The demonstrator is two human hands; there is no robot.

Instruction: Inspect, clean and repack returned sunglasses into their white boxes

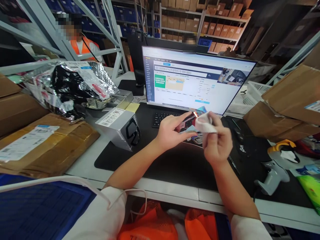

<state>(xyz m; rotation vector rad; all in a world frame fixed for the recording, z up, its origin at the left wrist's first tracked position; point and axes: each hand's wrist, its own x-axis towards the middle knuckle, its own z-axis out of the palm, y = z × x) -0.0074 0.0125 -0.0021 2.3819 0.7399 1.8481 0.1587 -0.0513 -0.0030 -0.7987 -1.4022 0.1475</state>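
Note:
My left hand [172, 130] is closed on a thin, shiny flat item whose edge catches the light; its exact kind is unclear. Close beside it on the right, my right hand [218, 141] pinches a folded white cloth [205, 123] between thumb and fingers. Both hands are raised over the black desk mat [160, 166], in front of the monitor [192, 80]. Behind my left hand, part of a black keyboard [157, 119] shows. A grey box [120, 128] with a black logo stands to the left of my hands.
Cardboard boxes and a silver-black plastic bag [75, 83] crowd the left. At the right are a grey barcode scanner [272, 176], a tape dispenser [282, 146], a green packet [310, 188] and more cartons [295, 96]. A person in an orange vest [81, 46] is at the back left.

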